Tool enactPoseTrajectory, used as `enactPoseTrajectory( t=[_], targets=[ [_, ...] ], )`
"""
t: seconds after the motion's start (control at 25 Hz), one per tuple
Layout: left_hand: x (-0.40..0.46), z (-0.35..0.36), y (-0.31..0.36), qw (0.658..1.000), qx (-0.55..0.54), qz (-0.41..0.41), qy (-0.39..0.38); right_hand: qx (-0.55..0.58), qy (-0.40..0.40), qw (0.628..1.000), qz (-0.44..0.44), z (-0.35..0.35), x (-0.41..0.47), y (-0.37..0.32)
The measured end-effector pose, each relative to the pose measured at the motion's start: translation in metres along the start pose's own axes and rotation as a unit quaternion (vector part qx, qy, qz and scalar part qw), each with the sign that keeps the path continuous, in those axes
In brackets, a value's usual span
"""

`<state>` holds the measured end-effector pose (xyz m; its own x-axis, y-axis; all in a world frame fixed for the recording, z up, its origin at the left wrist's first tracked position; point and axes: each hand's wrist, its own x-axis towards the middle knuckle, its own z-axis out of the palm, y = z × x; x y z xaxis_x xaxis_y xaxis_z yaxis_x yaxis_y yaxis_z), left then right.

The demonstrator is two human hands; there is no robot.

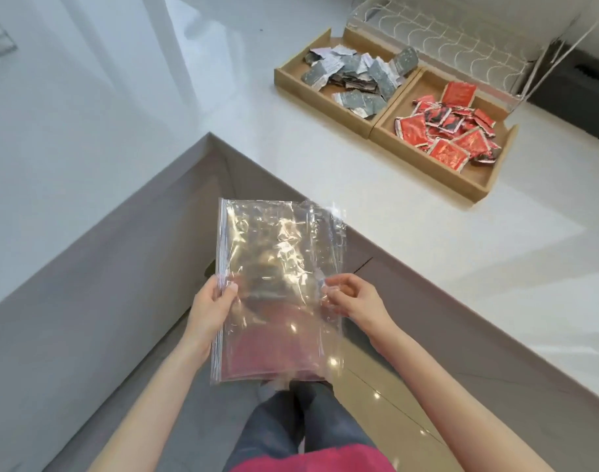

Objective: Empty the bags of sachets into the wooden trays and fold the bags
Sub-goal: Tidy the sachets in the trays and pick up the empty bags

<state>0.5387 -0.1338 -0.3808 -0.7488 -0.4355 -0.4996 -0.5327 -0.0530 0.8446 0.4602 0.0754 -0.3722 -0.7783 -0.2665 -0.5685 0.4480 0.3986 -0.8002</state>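
Observation:
A clear, empty zip bag (pixel 277 291) hangs flat in front of me, off the counter's corner. My left hand (pixel 211 310) pinches its left edge along the zip strip. My right hand (pixel 354 298) pinches its right edge. On the white counter stand two wooden trays side by side. The left tray (pixel 291 78) holds several grey sachets (pixel 356 74). The right tray (pixel 475 185) holds several red sachets (pixel 451 131).
A clear box with a white scallop pattern (pixel 461 39) stands behind the trays, and a black object (pixel 577 90) sits at the far right. The white counter (pixel 427 240) forms a corner around me. My legs and the shiny floor (pixel 376 373) are below.

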Motion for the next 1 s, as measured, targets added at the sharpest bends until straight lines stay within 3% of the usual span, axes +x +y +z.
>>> enactPoseTrajectory(
  t=[0.36, 0.64, 1.0],
  targets=[
    [0.064, 0.001, -0.105, 0.991, 0.005, -0.121, 0.064, -0.073, -0.061, 0.993, 0.073, 0.038, 0.091, 0.057],
    [0.116, 0.029, -0.177, 0.974, -0.022, -0.18, 0.136, -0.071, -0.058, 0.99, 0.108, 0.065, 0.174, 0.125],
    [0.197, 0.044, -0.265, 0.956, -0.018, -0.247, 0.161, -0.14, -0.059, 0.978, 0.142, 0.111, 0.292, 0.192]
  ],
)
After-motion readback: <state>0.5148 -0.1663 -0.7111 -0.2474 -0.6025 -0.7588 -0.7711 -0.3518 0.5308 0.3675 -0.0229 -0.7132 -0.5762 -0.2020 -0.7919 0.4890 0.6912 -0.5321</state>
